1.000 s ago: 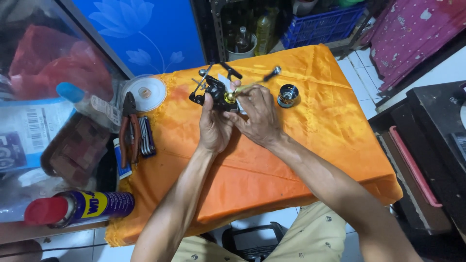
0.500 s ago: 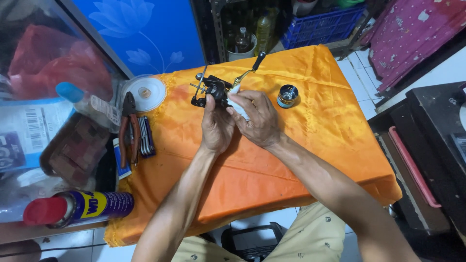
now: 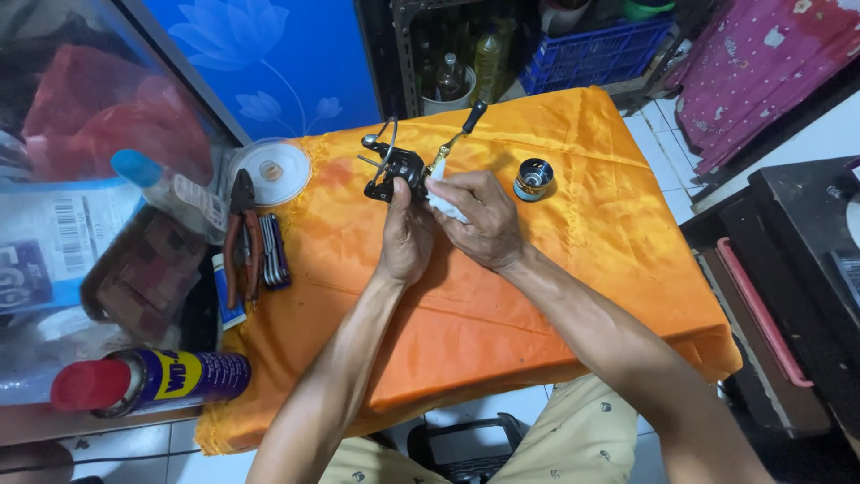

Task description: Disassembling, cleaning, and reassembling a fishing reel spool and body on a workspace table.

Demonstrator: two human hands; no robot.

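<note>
Although both forearms crossed the near edge of the orange cloth (image 3: 555, 296), the palms faced away, so finger contact was only partly visible. Left hand (image 3: 405, 235) was closed around the lower body of a black fishing reel (image 3: 394, 168), held just above the cloth at its far middle. Right hand (image 3: 479, 220) pinched a white cloth scrap (image 3: 445, 204) against the reel's side; most of the scrap was hidden under the fingers. Reel's handle (image 3: 459, 134) stuck up and away, knob dark.

Near left, cut off by the frame: a spray can (image 3: 152, 381) with a red cap, lying on its side. Further along the left edge lay pliers (image 3: 242, 235) and a small tube, partly covered. Right of the hands sat a detached spool (image 3: 534, 178). Beyond, a white round lid (image 3: 269, 170), then a blue crate (image 3: 596, 54).
</note>
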